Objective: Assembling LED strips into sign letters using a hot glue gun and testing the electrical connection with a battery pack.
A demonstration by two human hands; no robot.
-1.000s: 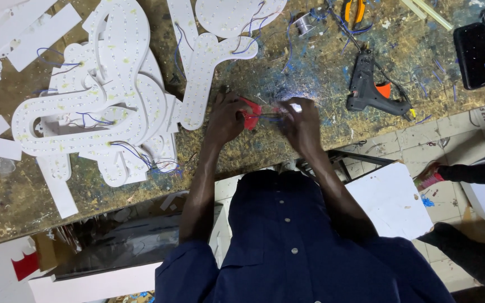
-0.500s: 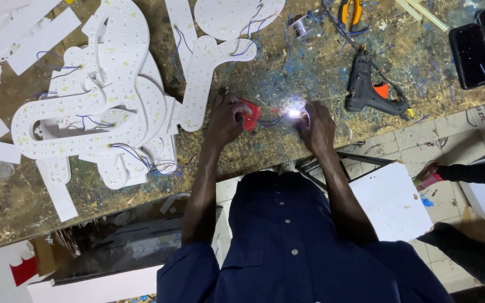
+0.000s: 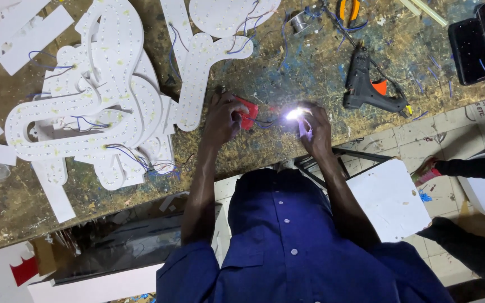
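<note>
1. The table (image 3: 310, 62), a scarred and paint-flecked wooden top, is seen filling the upper part of the view; its near edge is run across at a slant just in front of the person's blue shirt (image 3: 287, 247).
2. A pile of white cut-out shapes (image 3: 91, 106) is spread over the table's left half. They are dotted with rows of small lights and trailed with blue wires, so much of the fitting is judged done there, though loose wire ends are left hanging.
3. A white board (image 3: 388, 199) is laid on the tiled floor below the near edge, and another person's dark sleeve (image 3: 472, 167) is seen beside it.
4. A black glue gun (image 3: 366, 84) with an orange trigger is laid towards the right edge, untouched; two dark phones (image 3: 472, 45) are kept near the far right corner.
5. The left hand (image 3: 220, 118) is placed at the middle of the near edge, its fingers closed around a small red piece (image 3: 249, 116).
6. The right hand (image 3: 315, 132) is held just beside it, the fingers pinched shut on a small lit light (image 3: 294, 114).
7. Thin wires (image 3: 268, 120) are strung between the red piece and the light; since it glows, this connection is judged to be made, and fixing it to a shape is judged not yet done.
</note>
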